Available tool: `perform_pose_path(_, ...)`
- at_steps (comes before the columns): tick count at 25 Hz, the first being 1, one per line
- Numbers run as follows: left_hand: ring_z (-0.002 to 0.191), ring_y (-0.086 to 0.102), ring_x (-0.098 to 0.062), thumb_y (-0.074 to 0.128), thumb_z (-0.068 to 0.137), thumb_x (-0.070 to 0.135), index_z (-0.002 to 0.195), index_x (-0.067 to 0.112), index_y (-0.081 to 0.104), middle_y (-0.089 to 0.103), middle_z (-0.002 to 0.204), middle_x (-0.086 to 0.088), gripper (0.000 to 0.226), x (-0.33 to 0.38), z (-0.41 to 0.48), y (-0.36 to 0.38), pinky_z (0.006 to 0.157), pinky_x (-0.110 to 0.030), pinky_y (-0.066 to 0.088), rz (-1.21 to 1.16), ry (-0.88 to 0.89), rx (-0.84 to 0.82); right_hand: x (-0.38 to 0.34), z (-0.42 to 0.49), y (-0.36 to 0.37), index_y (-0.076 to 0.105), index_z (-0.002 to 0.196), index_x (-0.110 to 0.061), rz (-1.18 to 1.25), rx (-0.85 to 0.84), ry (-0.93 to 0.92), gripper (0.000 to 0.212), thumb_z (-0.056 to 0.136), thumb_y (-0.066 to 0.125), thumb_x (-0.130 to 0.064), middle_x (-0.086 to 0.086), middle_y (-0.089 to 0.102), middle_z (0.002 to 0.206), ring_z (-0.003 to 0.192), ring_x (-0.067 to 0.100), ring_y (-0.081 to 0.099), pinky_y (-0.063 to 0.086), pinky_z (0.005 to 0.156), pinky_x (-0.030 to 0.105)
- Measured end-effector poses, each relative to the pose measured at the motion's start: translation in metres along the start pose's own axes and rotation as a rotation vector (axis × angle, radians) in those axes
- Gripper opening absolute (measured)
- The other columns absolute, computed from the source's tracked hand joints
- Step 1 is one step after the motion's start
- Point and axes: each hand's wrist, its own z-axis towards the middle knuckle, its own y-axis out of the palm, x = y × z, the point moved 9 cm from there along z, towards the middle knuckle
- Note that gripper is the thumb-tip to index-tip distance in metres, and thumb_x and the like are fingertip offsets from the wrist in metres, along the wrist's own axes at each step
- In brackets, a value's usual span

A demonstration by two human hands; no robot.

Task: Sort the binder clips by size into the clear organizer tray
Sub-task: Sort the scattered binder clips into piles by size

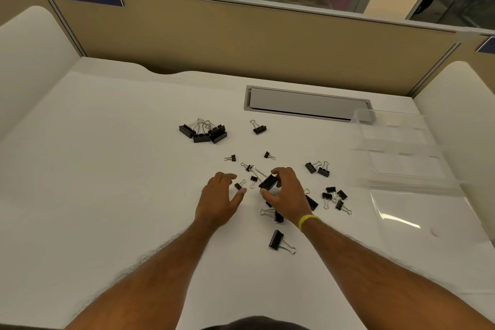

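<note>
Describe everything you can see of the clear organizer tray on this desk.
The clear organizer tray looks like see-through plastic, rectangular, with low walls and faint dividers forming several compartments. It lies flat at the right side of the white desk, its far corner over the end of the grey hatch. No binder clips show inside it, and only the desk surface appears to touch it.
</note>
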Motion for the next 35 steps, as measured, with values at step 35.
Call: perform_pose_path(35, 0.077, 0.06, -0.002, 0.061, 0.092, 0.029, 0.109, 0.02, 0.066, 0.065, 0.091, 0.01, 0.02, -0.13, 0.08, -0.077, 0.068, -0.019, 0.047, -0.199, -0.346, 0.156, -0.143, 0.193, 0.123, 0.06, 0.11, -0.017, -0.459, -0.095, -0.133, 0.045, 0.084, 0.057, -0.052, 0.006, 0.058, 0.109, 0.105, 0.028, 0.051, 0.04, 0.09, 0.042)
